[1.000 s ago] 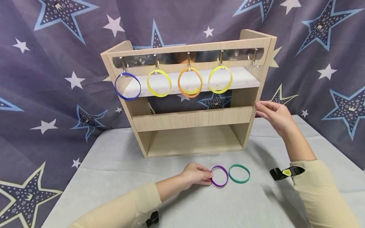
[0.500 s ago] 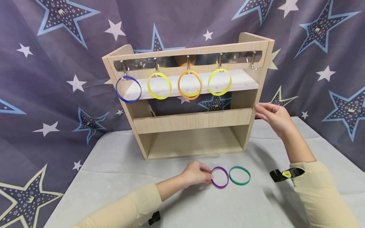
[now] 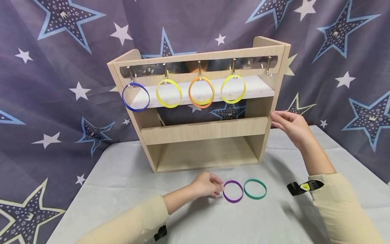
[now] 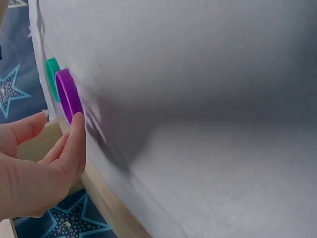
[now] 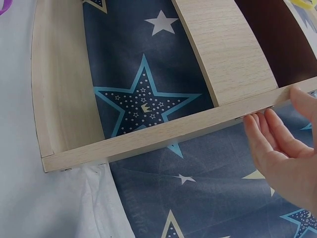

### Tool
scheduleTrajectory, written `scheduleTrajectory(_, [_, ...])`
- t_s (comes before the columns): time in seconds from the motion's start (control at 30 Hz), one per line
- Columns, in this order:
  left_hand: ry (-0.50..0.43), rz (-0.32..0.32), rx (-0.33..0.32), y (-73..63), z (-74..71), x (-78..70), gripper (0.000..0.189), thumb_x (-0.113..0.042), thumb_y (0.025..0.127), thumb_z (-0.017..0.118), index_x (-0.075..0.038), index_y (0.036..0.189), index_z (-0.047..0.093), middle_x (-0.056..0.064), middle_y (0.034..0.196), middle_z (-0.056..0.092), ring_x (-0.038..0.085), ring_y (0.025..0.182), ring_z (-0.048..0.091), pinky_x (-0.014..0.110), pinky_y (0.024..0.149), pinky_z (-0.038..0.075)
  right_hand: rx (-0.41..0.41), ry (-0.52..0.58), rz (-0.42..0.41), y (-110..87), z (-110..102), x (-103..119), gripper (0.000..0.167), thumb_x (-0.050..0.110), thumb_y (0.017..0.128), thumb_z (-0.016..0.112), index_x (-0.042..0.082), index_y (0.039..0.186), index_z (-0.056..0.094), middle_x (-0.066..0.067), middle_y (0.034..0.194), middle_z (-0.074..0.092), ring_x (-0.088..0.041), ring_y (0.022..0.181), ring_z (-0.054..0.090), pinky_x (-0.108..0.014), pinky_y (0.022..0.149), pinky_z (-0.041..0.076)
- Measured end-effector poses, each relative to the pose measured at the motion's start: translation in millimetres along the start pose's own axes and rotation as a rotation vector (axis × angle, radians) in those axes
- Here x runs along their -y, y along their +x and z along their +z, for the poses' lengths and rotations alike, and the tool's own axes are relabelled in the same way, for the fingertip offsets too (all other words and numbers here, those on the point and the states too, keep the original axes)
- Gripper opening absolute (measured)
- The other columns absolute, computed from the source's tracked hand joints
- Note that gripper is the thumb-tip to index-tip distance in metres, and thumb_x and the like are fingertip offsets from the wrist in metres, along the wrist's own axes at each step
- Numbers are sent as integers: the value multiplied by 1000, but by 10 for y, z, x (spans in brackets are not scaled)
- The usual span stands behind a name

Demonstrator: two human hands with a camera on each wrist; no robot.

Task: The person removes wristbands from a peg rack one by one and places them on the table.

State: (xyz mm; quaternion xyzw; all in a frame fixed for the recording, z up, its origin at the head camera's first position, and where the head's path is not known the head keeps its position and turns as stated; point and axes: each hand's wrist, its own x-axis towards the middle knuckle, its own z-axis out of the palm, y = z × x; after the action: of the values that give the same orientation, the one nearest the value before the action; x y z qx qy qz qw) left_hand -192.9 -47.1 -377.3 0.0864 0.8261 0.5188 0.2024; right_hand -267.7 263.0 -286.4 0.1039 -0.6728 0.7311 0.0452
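A purple silicone wristband (image 3: 233, 201) lies on the grey cloth beside a green wristband (image 3: 255, 197). My left hand (image 3: 207, 184) is at the purple band's left edge. In the left wrist view its thumb stands apart from the fingers, and one fingertip (image 4: 78, 119) is right at the band. My right hand (image 3: 293, 127) touches the right side panel of a wooden shelf rack (image 3: 204, 131), thumb at the front edge and straight fingers against the outer side. Blue (image 3: 138, 110), yellow and orange wristbands hang from the rack's hooks; the rightmost hook (image 3: 268, 67) holds none.
The rack stands upright at the back of the cloth-covered table (image 3: 122, 203). A star-patterned curtain (image 3: 76, 112) hangs close behind it. Black straps (image 3: 304, 187) are worn at the sleeves.
My left fingers have loosened from the purple wristband, which stays on the cloth. The right hand keeps its place at the rack. The head view has shifted slightly.
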Motion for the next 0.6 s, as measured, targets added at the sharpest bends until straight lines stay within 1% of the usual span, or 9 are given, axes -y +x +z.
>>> scheduleTrajectory(0.07, [12, 8, 7, 9, -35, -14, 23, -3, 80, 69, 7, 101, 68, 15, 87, 72, 24, 74, 70, 30, 68, 64, -4, 0, -1, 2, 4, -6, 11, 14, 92, 64, 24, 91, 68, 17, 90, 70, 7, 87, 66, -5, 80, 55])
scheduleTrajectory(0.2, [27, 28, 10, 35, -104, -81, 24, -5, 81, 68, 6, 102, 68, 16, 90, 71, 25, 76, 68, 31, 72, 63, -12, 1, -1, 1, 10, -5, 11, 14, 92, 64, 24, 91, 69, 17, 90, 70, 7, 86, 66, -5, 80, 54])
scheduleTrajectory(0.33, [51, 50, 1, 56, -164, -197, 24, -7, 83, 68, 5, 104, 68, 15, 92, 72, 31, 82, 69, 28, 72, 62, -13, 2, 4, -2, 12, -2, 11, 15, 92, 64, 24, 91, 69, 17, 89, 70, 7, 86, 66, -5, 79, 55])
scheduleTrajectory(0.4, [81, 70, -8, 68, -192, -272, 23, -8, 84, 69, 4, 103, 69, 15, 93, 73, 32, 85, 69, 24, 70, 61, -14, 2, 7, -3, 11, 1, 10, 15, 92, 65, 24, 91, 68, 17, 89, 70, 7, 86, 66, -5, 79, 55])
scheduleTrajectory(0.5, [124, 93, -19, 87, -232, -392, 21, -11, 85, 69, 1, 102, 70, 14, 95, 73, 25, 83, 68, 20, 68, 58, -20, -14, 10, -2, 12, 1, 9, 16, 91, 65, 25, 91, 68, 17, 90, 70, 7, 87, 66, -5, 79, 54])
scheduleTrajectory(0.6, [179, 120, -31, 108, -275, -511, 20, -14, 86, 69, -2, 102, 71, 13, 97, 74, 16, 80, 66, 17, 65, 53, -19, -16, 12, 0, 13, -2, 9, 16, 92, 65, 25, 91, 68, 18, 90, 70, 8, 87, 66, -4, 79, 54])
